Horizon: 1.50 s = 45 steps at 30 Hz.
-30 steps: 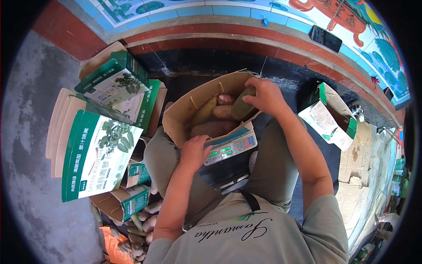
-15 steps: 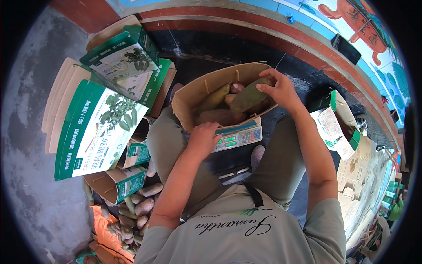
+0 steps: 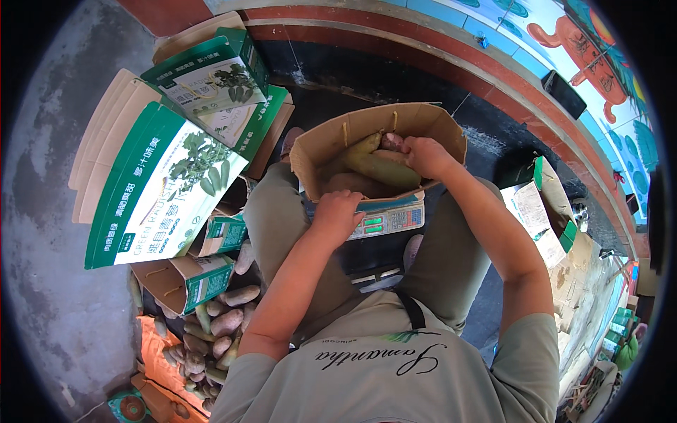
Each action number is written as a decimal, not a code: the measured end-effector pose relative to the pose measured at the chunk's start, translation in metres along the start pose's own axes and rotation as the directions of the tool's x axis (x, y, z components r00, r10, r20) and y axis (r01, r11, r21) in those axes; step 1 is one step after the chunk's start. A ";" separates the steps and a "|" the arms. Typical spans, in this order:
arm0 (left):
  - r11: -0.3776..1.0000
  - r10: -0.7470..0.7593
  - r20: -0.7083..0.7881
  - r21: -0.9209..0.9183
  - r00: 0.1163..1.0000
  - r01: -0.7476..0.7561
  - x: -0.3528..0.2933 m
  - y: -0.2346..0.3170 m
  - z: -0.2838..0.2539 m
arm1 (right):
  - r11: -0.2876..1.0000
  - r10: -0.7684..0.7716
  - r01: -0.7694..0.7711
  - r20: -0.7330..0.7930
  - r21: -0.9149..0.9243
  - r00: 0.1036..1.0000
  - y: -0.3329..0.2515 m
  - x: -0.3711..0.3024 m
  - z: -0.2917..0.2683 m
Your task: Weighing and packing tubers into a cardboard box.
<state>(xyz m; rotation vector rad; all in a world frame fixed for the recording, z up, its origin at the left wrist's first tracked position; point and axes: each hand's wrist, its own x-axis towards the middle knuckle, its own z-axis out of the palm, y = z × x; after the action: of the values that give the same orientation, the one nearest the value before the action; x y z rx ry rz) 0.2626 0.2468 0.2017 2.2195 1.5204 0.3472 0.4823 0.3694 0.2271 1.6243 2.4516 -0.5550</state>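
Observation:
An open cardboard carton (image 3: 308, 169) with yellow cord handles stands on a digital scale (image 3: 395, 220) between my knees. Several radishes lie inside it, among them a long green radish (image 3: 381, 170) and a pinkish one (image 3: 392, 142). My right hand (image 3: 427, 158) reaches into the carton from the right, its fingers curled round the right end of the green radish; the palm side is hidden. At the carton's near edge my left hand (image 3: 338, 213) grips the rim, fingers bent over the cardboard.
Green-and-white printed cartons (image 3: 169, 187) are stacked at my left. Below them, a heap of radishes (image 3: 226, 323) lies beside an orange sheet (image 3: 156, 352). Another opened carton (image 3: 539, 204) stands at the right. A red-edged ledge (image 3: 395, 35) runs along the far wall.
My right hand has lowered the green radish from above the right rim into the carton, where it now lies across the others. My left hand stays on the near rim. The view has shifted slightly.

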 end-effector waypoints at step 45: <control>0.761 0.548 -0.031 0.434 0.836 -0.482 0.085 0.039 -0.037 | 0.985 0.100 -0.171 -0.699 -0.032 0.708 0.139 -0.068 0.017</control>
<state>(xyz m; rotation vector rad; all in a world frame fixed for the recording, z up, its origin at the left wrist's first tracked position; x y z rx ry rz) 0.3100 0.3213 0.2494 3.0194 1.0832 0.3995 0.6352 0.3532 0.2024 2.2593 2.7134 0.2760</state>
